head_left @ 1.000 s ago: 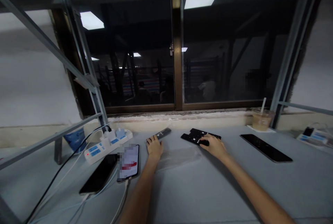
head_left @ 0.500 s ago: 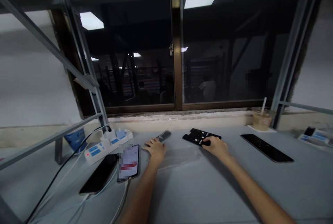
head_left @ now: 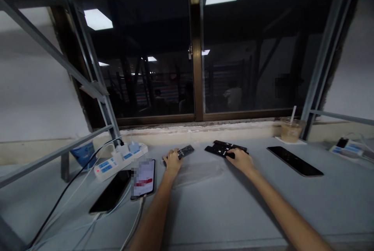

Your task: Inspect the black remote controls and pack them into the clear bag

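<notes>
On a grey tabletop [head_left: 233,212], the left hand [head_left: 173,161] curls over the near end of a slim dark-grey plastic remote [head_left: 186,151] slanting away rightward; whether it grips is unclear. Next, a flat black white-buttoned plastic remote [head_left: 217,151] slants away leftward, near end pinched by the right hand [head_left: 242,161].

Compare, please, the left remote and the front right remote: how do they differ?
The left remote looks greyer, the front right remote blacker. In the picture, the left remote slants up rightward, the front right remote up leftward. The left remote is single; the front right remote lies beside a rear remote. Both show buttons.
</notes>
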`<act>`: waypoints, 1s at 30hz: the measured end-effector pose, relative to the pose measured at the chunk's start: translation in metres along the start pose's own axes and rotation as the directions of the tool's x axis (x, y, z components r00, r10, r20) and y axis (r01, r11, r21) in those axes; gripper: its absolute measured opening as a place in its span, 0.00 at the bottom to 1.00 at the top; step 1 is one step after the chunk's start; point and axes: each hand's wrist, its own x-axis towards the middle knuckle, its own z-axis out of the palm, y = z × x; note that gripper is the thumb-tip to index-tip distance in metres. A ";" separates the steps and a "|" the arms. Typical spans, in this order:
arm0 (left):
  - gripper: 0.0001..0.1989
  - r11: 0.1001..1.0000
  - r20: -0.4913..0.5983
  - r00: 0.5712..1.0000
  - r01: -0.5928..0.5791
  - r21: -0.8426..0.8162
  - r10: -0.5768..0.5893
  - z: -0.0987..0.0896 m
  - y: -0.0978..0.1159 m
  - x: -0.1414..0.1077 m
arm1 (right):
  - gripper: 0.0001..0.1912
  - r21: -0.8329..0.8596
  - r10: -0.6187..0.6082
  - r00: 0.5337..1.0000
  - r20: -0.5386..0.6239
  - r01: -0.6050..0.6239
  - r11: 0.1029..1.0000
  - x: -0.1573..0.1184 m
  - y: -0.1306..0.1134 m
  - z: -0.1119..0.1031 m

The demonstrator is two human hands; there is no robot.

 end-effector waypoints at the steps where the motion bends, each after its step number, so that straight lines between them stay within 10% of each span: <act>1: 0.23 1.000 0.006 1.000 -0.010 -0.001 0.010 -0.001 0.001 -0.001 | 0.13 -0.007 -0.001 1.000 -0.002 0.001 1.000 0.001 0.001 0.001; 12: 0.17 0.988 -0.159 0.975 -0.156 0.022 0.157 -0.015 0.016 -0.012 | 0.12 0.173 0.007 0.993 -0.120 0.014 0.985 0.005 0.006 0.007; 21: 0.13 0.924 -0.113 0.917 -0.380 0.036 0.381 -0.030 0.038 -0.029 | 0.17 0.851 -0.103 0.992 -0.072 0.115 0.513 0.006 -0.024 -0.002; 30: 0.15 0.930 -0.050 0.929 -0.365 0.046 0.367 -0.024 0.035 -0.026 | 0.18 0.897 -0.072 0.997 0.000 0.032 0.441 0.002 -0.031 -0.009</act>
